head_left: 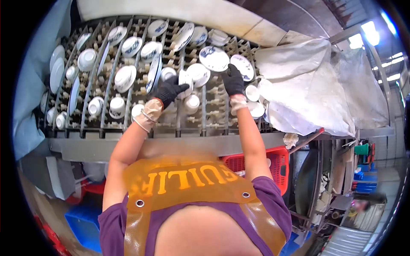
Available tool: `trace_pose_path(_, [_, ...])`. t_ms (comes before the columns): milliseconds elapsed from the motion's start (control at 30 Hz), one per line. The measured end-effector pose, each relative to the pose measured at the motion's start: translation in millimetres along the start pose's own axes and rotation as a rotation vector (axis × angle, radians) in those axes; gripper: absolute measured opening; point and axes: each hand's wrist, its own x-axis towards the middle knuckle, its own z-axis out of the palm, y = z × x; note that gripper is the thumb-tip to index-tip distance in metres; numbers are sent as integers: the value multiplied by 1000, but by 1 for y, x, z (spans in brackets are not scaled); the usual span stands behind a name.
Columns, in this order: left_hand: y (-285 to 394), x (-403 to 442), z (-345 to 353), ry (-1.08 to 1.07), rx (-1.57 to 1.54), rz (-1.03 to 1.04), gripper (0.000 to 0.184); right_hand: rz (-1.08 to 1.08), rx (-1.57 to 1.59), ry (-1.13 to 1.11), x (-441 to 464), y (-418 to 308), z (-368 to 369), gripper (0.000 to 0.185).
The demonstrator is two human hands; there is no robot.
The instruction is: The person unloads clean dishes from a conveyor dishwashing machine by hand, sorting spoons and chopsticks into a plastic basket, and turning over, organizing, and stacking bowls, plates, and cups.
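My left hand [171,90], in a black glove, reaches in from the left and closes on the edge of a small white dish [185,81] standing on the rack. A white cup [192,102] sits just below that dish, and a white bowl [198,74] is beside it. My right hand [233,80], also black-gloved, has its fingers curled at the lower right edge of a white plate with blue patterns [214,58]. Right of that hand, another patterned plate [242,67] leans in the rack. The right fingertips are partly hidden.
The pegged rack [179,128] carries several bowls, cups and plates, with a metal ledge [94,149] at its front. Plastic sheeting [303,85] hangs on the right. A red basket [279,170] stands below the right arm, a blue bin [83,226] at lower left.
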Motion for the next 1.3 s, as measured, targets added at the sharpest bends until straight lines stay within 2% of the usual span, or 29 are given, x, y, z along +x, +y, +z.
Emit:
trace_pose_path(67, [-18,15,0,-37,432,261,39,326,-139,-230,42,28,24,60])
trace_pose_path(133, [-22,13,-4,-2,477,264,34,358,-130,-76,55,45,37,75])
trace_pose_path(200, [9,-8,-19,-147,116,59,35,432,-217,-160,75,70,53,85])
trace_pose_path(267, [23,-24,-38,-273,-155,-121,34,470,-136,-227,84,71,50,88])
trace_pose_path(300, [18,-26,-48,-253,10,-63,33,498,-128,-270,90,76,51,90])
trace_pose_path(333, [15,-28,-52,-234,47,-56,33,494,-29,-215,89,70,46,80])
trace_pose_path(400, [3,-28,-53,-196,38,-81,30,475,196,-418,101,59,24,67])
trace_pose_path(433, [-18,-28,-51,-79,279,17,28,423,245,-229,95,39,12,58])
trace_pose_path(467, [-37,-31,-46,43,518,113,25,253,135,-248,95,18,-12,54])
trace_pose_path(533, [-24,-46,-29,235,643,206,24,92,111,-255,90,14,-28,54])
trace_pose_path(633, [-23,-45,-19,223,787,232,24,-74,11,-412,93,-20,-60,54])
trace_pose_path(667, [-18,-42,-17,208,874,192,24,-68,7,-417,100,-23,-64,54])
trace_pose_path(700, [-16,-39,-14,194,963,152,24,-1,60,-533,112,-37,-68,53])
trace_pose_path(733, [-19,-37,-13,191,963,150,24,66,117,-648,118,-45,-67,52])
trace_pose_path(867, [-26,-38,-19,240,1016,218,25,-133,-192,-548,112,-63,-64,49])
trace_pose_path(900, [-35,-41,-21,263,955,238,25,-26,-255,-607,111,-81,-75,50])
trace_pose_path(933, [-43,-43,-21,282,891,258,24,-29,-257,-624,107,-75,-74,46])
trace_pose_path(967, [-47,-47,-19,283,747,175,24,-56,-193,-682,103,-63,-69,44])
trace_pose_path(1000, [-43,-46,-17,280,735,163,24,-80,-132,-740,98,-49,-64,41])
trace_pose_path(1033, [-34,-45,-17,242,788,129,24,-123,-84,-658,99,-43,-58,37])
trace_pose_path(1067, [-24,-42,-16,201,840,96,23,-130,-138,-696,108,-40,-55,43])
trace_pose_path(1133, [-16,-29,-16,106,886,47,24,-165,-187,-458,132,-42,-39,51])
trace_pose_path(1200, [-18,-15,-13,33,943,-233,26,-427,-251,-265,163,-26,-8,64])
trace_pose_path(1233, [-21,-7,-15,-27,971,-295,29,-451,-357,-264,174,-17,9,70])
trace_pose_path(1300, [-17,-7,-15,-30,973,-270,29,-564,-529,-219,190,16,55,85])
